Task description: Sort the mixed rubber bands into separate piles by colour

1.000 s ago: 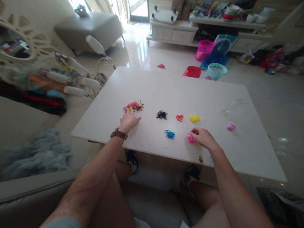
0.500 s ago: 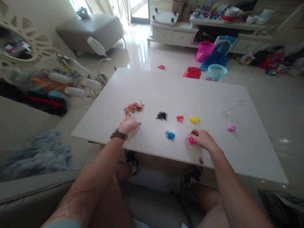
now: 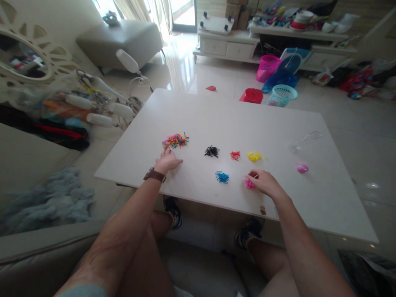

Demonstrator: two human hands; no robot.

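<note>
My left hand (image 3: pixel 168 162), with a brown-strapped watch on its wrist, lies at the near edge of a mixed-colour pile of small rubber bands (image 3: pixel 177 140). Its thumb stretches out to the right and its fingers are apart, fingertips touching the pile. Over a pink rubber-band pile (image 3: pixel 249 184) hangs my right hand (image 3: pixel 262 180), fingers curled in towards the thumb; what they pinch is too small to make out. Between the hands lie black bands (image 3: pixel 212 151), blue bands (image 3: pixel 222 177) and red bands (image 3: pixel 235 155). Yellow bands (image 3: pixel 254 156) sit just beyond my right hand.
On the white table's (image 3: pixel 185 111) right side are a purple-pink lump (image 3: pixel 302 167) and a clear plastic item (image 3: pixel 305 141). A small brown object (image 3: pixel 262 210) lies at the near edge. Beyond the table stand a red bin (image 3: pixel 253 95) and a light-blue basket (image 3: pixel 282 95).
The view has shifted slightly. My left fingers have moved a little at the edge of the mixed pile; my right hand stays over the pink bands.
</note>
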